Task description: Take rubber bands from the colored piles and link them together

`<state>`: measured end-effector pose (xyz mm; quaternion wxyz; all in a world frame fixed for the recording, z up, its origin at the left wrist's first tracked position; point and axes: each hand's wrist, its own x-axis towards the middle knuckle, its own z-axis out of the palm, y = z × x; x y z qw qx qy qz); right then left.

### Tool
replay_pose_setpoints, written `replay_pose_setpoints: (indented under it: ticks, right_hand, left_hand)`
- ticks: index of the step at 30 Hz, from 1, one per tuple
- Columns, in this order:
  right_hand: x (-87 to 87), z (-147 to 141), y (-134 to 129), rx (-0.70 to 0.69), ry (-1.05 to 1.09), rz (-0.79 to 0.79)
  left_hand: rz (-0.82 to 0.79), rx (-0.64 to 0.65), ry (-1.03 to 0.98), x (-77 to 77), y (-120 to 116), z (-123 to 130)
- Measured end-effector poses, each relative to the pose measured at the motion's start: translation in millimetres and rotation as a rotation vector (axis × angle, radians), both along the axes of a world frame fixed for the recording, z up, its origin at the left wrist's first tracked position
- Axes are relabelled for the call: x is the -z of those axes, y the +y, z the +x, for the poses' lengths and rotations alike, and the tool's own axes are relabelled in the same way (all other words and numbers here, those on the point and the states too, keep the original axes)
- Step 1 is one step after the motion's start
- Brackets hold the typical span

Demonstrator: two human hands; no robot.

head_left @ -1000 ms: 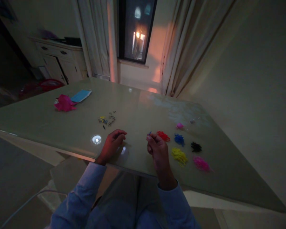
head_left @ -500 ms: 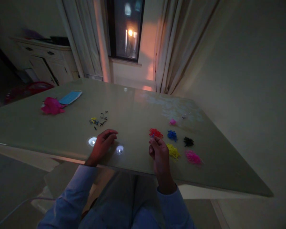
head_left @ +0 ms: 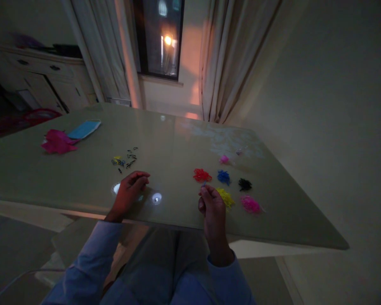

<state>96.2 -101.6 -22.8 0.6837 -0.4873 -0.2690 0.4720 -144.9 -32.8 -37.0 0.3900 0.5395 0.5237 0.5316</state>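
I sit in dim light: an orange glare (head_left: 168, 40) burns in the window (head_left: 153, 57), a warm tint colours the wall (head_left: 189, 53) beside it, white reflections (head_left: 156, 198) spot my table (head_left: 174, 146), small details blur.

2 hands (head_left: 128, 192) (head_left: 213, 207), 5 piles (head_left: 202, 175) (head_left: 224, 177) (head_left: 244, 184) (head_left: 226, 198) (head_left: 250, 204), 1 mask (head_left: 85, 129)

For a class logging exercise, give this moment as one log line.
right hand: pinching small, thin blue strand; just beyond: red heap of strands; left hand: loosely curled, nothing visibly held; surface: glossy greenish tabletop
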Motion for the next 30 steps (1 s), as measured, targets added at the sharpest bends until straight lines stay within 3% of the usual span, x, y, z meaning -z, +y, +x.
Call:
replay_pose_setpoints:
  ticks: [16, 30]
  right_hand:
    - [-28.2, 12, -21, -0.017, 0.346, 0.006]
    - [-21.6, 22, -20, 0.032, 0.245, 0.018]
  left_hand:
    - [-0.041, -0.026, 0.048, -5.5, -1, 2]
    - [-0.026, -0.015, 0.047, -3.5, -1, 0]
